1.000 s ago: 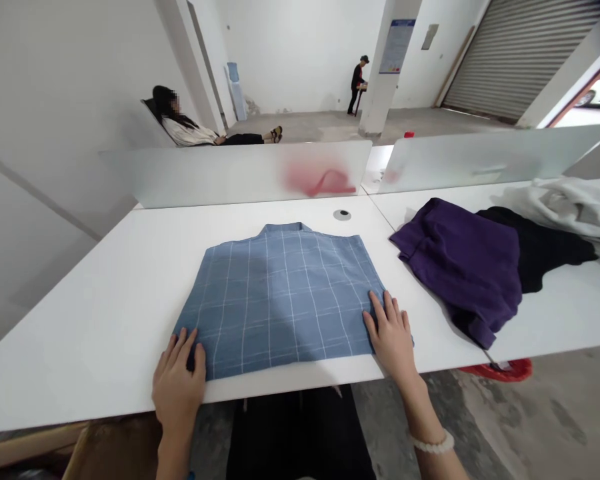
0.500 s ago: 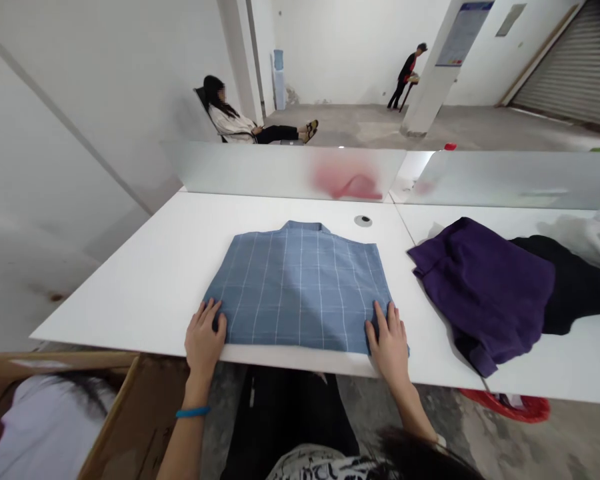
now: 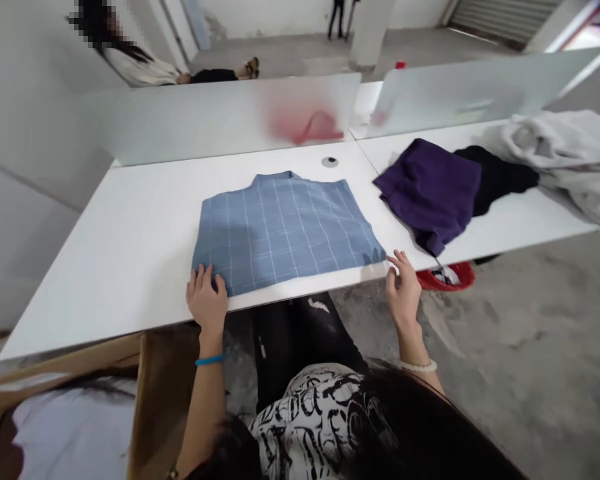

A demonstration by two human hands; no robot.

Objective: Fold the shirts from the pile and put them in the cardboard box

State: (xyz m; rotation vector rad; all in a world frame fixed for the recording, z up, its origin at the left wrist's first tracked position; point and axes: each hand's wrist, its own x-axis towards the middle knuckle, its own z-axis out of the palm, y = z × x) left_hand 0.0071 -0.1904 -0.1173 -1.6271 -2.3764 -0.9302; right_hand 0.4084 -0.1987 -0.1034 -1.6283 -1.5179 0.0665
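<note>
A blue shirt with a white check lies folded on the white table, its collar at the far side. The fingers of my left hand are spread flat on its near left corner. My right hand is just beside the near right corner at the table's edge, fingers apart and partly bent. No cloth shows in it; whether a fingertip touches the corner, I cannot tell.
On the right of the table lie a purple garment, a black garment and whitish clothes. A frosted divider runs behind. An open cardboard box stands at lower left, a red basket below the table.
My right hand has lifted off the shirt's top and moved outward past its near right corner. My left hand stays on the left corner. The view has tilted down and turned.
</note>
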